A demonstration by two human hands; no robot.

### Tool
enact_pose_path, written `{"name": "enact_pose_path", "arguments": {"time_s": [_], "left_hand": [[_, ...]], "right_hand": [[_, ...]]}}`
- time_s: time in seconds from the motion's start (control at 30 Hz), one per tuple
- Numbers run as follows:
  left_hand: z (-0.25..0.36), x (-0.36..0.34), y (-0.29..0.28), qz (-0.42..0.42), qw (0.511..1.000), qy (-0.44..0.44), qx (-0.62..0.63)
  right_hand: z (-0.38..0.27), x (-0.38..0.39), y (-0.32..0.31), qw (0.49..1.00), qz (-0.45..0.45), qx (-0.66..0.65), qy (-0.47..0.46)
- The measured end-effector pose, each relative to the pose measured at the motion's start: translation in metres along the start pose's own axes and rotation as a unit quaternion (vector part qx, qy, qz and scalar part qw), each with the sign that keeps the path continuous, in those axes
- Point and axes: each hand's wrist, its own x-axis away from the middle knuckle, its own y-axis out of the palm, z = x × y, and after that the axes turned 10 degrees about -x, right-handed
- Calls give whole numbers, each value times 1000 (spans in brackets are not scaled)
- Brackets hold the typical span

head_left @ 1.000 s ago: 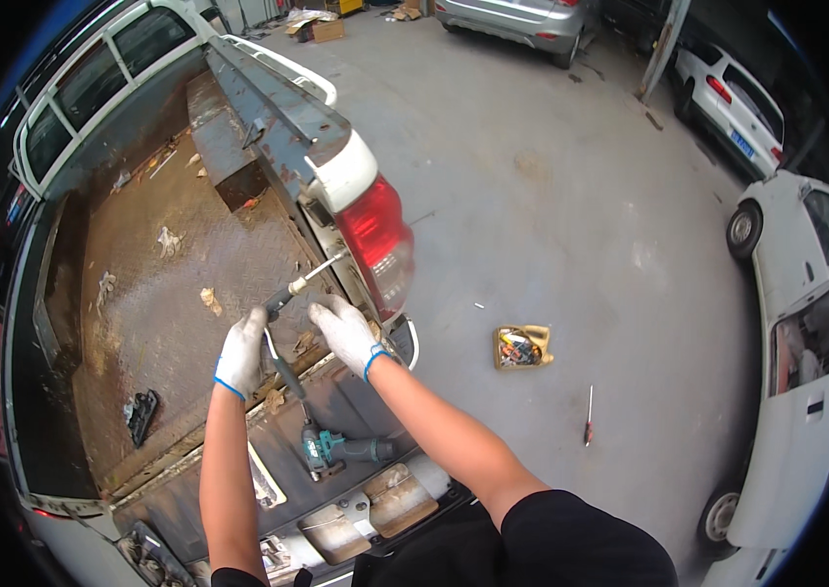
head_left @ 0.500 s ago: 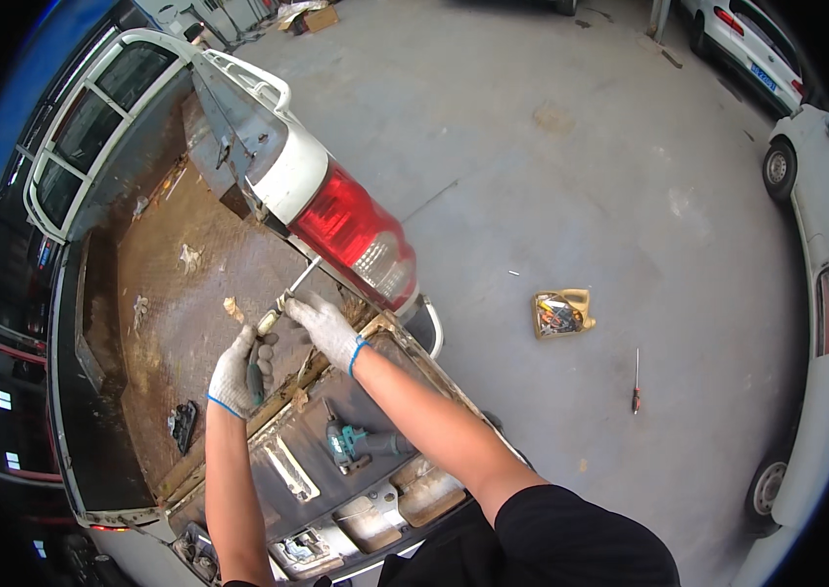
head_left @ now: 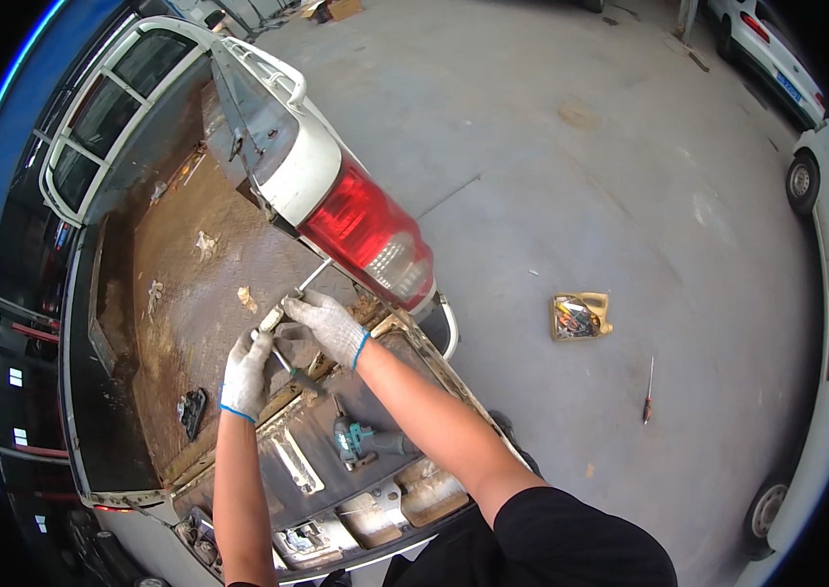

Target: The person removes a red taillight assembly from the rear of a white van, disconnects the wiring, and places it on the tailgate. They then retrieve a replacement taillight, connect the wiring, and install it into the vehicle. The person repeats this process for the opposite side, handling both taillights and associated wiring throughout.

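Rusty pickup bed [head_left: 184, 338] in front of me. Left hand [head_left: 245, 377] looks closed round a ratchet [head_left: 294, 368] near its head; right hand [head_left: 329, 327] pinches the extension [head_left: 315, 276], tip right beside the red tail light [head_left: 361, 223]. Off-axis push could slip it loose, probably scuffing that light.

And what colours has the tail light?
The tail light is red with a clear part; the head view shows it best.

Left hand [head_left: 245, 374] just below right hand [head_left: 329, 329]

Both are gloved in white, fingers curled. The left forearm [head_left: 242, 489] runs nearly straight up from the lower edge; the right forearm [head_left: 426, 416] slants up to the left from a black sleeve [head_left: 581, 538].
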Motion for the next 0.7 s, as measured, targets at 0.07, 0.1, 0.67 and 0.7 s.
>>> {"name": "enact_pose_path", "arguments": {"time_s": [0.07, 0.1, 0.67, 0.7], "left_hand": [[-18, -7, -6, 56, 967, 180, -169], [-12, -6, -4, 31, 976, 159, -143], [0, -5, 25, 13, 974, 7, 226], [-1, -7, 23, 6, 976, 2, 219]], "right_hand": [[4, -4, 4, 1000, -9, 8, -10], [4, -5, 7, 995, 47, 67, -50], [-1, -6, 33, 991, 128, -8, -30], [-3, -1, 31, 990, 105, -89, -24]]}}
